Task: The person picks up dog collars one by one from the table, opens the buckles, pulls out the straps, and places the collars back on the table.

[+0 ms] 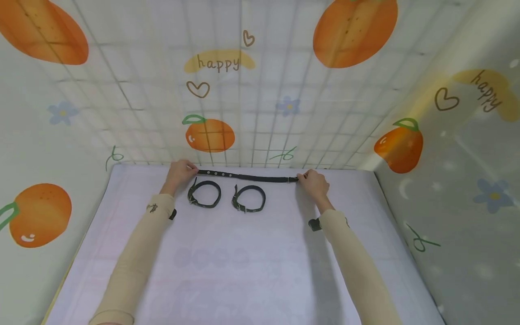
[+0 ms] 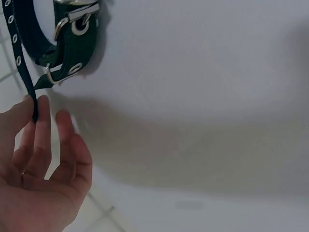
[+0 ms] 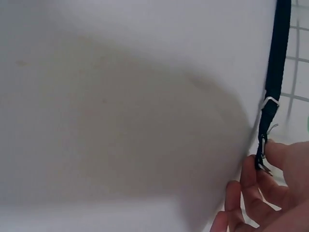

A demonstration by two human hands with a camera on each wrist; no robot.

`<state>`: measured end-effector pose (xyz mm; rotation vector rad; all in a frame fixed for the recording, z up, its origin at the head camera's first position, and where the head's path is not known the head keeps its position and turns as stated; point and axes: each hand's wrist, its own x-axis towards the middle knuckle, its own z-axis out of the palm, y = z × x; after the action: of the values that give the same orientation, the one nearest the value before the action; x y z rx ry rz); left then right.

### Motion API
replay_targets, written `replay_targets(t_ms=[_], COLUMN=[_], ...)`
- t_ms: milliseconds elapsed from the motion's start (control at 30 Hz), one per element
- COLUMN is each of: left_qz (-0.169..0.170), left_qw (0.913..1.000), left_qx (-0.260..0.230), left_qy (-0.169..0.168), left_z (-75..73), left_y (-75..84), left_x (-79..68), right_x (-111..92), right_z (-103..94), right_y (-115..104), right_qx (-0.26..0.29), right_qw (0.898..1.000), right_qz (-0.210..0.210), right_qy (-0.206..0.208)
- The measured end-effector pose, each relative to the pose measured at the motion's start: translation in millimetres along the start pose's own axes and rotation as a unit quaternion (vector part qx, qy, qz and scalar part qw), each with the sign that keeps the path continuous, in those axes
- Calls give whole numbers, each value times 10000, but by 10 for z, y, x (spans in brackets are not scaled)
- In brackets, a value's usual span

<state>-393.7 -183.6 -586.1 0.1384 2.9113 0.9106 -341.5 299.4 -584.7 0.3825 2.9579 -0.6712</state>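
A dark strap (image 1: 260,178) with metal eyelets at one end and a buckle at the other is stretched out straight near the table's back edge. My left hand (image 1: 181,173) pinches the eyelet end between thumb and fingers, as the left wrist view shows at the strap tip (image 2: 28,79). At the other end my right hand (image 1: 315,184) pinches the buckle (image 3: 263,145). In front of the strap lie two similar straps buckled into loops, the left loop (image 1: 220,195) close to my left hand and the right loop (image 1: 264,201) beside it.
The table (image 1: 243,271) has a pale cover. Behind it rises a wire grid (image 1: 260,104) under a sheet printed with oranges, and a printed sheet also hangs along the right side (image 1: 467,149). Dark wrist cameras sit on both wrists.
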Motion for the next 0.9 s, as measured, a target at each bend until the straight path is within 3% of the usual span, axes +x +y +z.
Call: replay_targets(t_ms=[267, 567, 900], left_qz=[-215, -424, -330], left_qw=[9992, 9977, 9987], left_qx=[348, 531, 131], left_qy=[-40, 54, 376], left_z=[123, 113, 129], left_y=[30, 146, 172], left_x=[-96, -191, -284], right_x=[-96, -103, -112], right_z=[45, 98, 98], right_y=[-27, -27, -26], right_qx=[161, 274, 385], right_qw=[9992, 9989, 9977], right_qz=[-143, 28, -258], right_qy=[326, 377, 491])
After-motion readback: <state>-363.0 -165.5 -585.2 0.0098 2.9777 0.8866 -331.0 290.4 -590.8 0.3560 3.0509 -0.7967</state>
